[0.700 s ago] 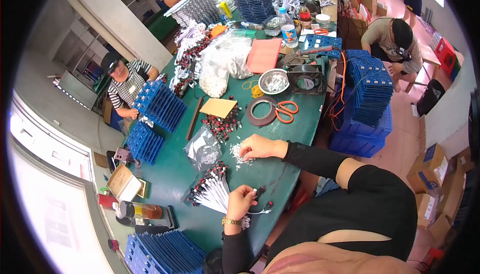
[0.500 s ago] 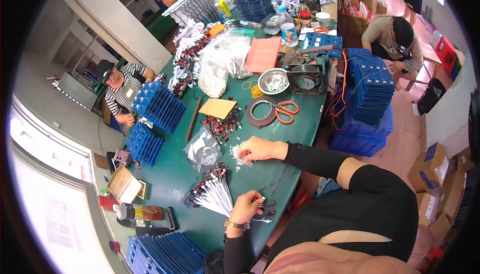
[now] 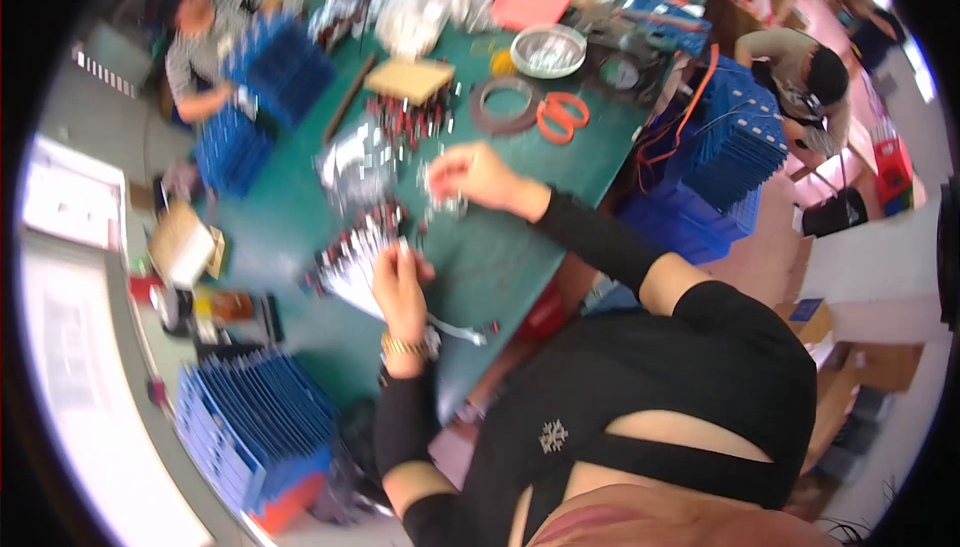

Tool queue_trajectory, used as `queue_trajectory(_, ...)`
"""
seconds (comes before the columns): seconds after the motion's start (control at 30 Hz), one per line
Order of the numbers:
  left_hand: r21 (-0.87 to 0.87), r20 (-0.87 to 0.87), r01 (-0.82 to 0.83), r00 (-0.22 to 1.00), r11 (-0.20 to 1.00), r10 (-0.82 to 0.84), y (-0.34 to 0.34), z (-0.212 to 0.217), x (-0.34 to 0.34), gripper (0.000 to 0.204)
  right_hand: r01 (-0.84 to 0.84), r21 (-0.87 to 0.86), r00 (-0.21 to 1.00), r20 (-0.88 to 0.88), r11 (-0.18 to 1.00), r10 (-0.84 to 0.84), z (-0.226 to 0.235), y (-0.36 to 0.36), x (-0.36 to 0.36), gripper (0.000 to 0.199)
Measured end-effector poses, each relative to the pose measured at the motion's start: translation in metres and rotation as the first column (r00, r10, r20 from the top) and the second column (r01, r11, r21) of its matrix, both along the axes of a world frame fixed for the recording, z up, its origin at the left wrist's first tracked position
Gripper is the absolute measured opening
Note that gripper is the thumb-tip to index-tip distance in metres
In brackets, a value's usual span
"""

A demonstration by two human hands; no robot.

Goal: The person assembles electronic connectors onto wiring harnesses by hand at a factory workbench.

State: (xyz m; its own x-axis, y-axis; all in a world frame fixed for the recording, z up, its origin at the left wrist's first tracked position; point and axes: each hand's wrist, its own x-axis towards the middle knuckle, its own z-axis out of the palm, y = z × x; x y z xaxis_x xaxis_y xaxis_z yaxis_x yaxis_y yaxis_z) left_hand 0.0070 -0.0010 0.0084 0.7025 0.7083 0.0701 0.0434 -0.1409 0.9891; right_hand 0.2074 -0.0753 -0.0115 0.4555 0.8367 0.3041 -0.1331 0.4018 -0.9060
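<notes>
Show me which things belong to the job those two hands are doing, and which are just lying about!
Part of the job, it seems:
white cables, at the left hand
small white pieces, by the right hand

Probably just lying about:
orange-handled scissors
dark tape roll
metal bowl with shiny bits

Smooth plast. cables, glossy plast. bag, shiny mtl bowl, cloth sleeve
</notes>
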Motion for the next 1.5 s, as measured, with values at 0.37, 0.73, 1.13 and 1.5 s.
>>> queue_trajectory(0.37,-0.318,0.142,0.032,0.990,0.947,0.015,0.017,-0.013,-0.005,0.011,0.039,-0.147,0.993,0.112,0.988,-0.022,0.026,0.024,-0.056,0.014)
queue_trajectory(0.73,-0.271,0.070,0.071,0.996,0.960,-0.054,0.011,-0.010,-0.003,0.009,-0.025,-0.108,0.996,0.083,0.994,0.034,0.017,0.019,-0.054,0.014)
queue_trajectory(1.13,-0.254,0.083,0.086,0.994,0.963,-0.067,0.009,-0.010,-0.003,0.008,-0.035,-0.085,0.963,0.265,0.996,0.057,0.021,0.014,-0.049,0.017)
queue_trajectory(1.5,-0.197,0.035,0.084,0.996,0.977,-0.078,0.007,-0.008,-0.004,0.007,-0.035,-0.125,0.933,0.352,0.991,0.077,0.022,0.013,-0.045,0.023)
